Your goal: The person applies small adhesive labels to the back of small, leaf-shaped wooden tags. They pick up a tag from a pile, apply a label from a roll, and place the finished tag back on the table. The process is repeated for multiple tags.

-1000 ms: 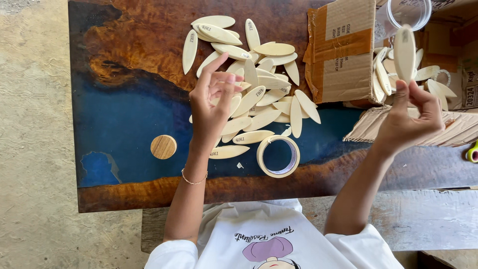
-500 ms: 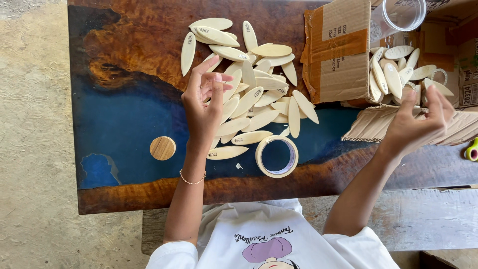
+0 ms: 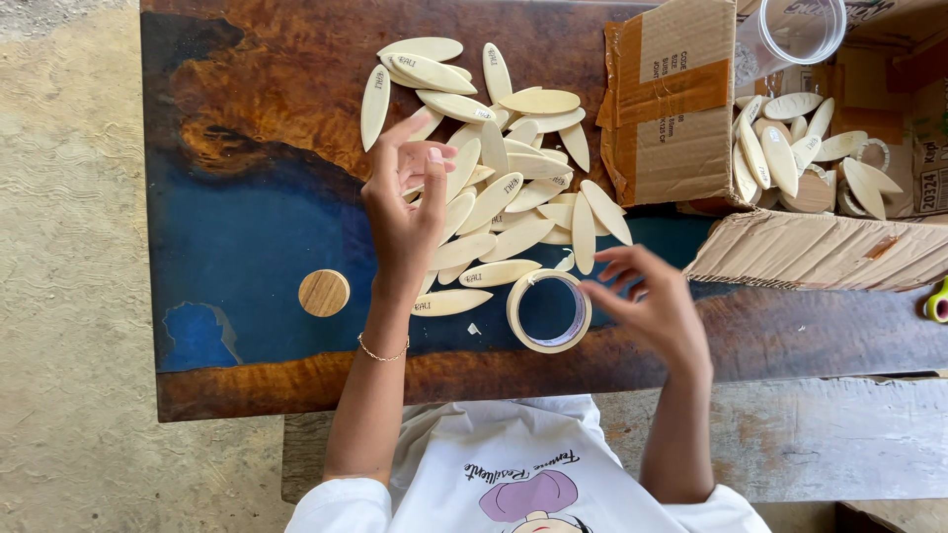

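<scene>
Left hand (image 3: 403, 212) rests half-curled on the pile of oval wooden blanks (image 3: 499, 192), seemingly holding none; right hand (image 3: 652, 301), fingers spread and empty, hovers just right of the tape roll (image 3: 549, 311). Lifting one blank by its edges keeps the pile from sliding. Left fingertips and the blanks beneath them are hidden; the box (image 3: 849, 247) is cut off.
</scene>
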